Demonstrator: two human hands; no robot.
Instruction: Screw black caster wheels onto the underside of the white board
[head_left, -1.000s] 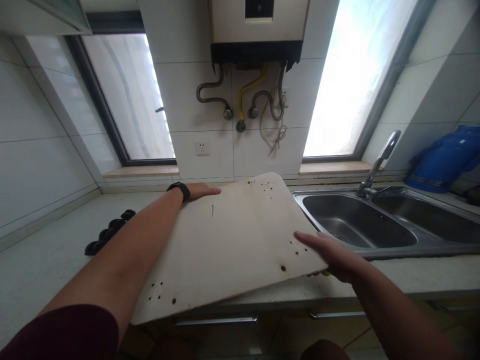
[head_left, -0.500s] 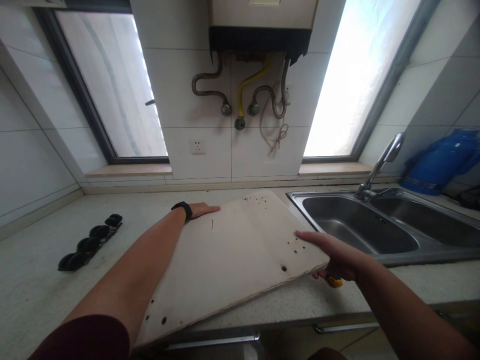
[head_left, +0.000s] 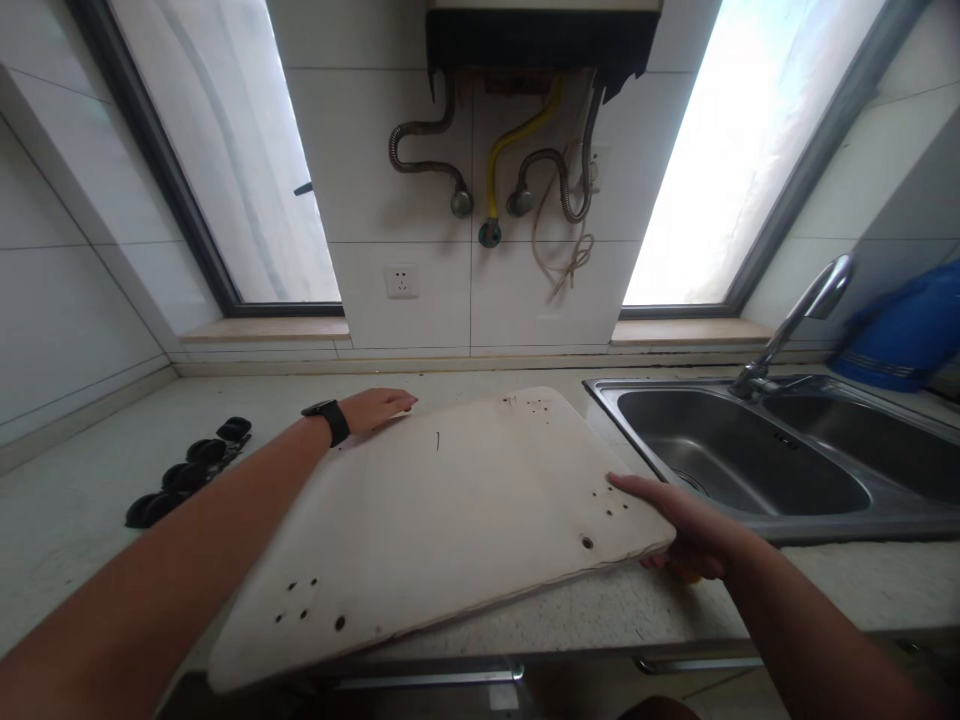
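One board (head_left: 450, 510) over the table (head_left: 67, 510), right grip (head_left: 697, 525) pinching it at 3 o'clock; left grip (head_left: 375, 408) at 11, can't tell if closed.

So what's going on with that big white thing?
A person's right hand is gripping one corner of a big white board with dark holes in it. The left hand is at its far edge, though I can't tell whether it's touching. The board is at the counter, with its near left corner sticking out past the front. A sink is to the right.
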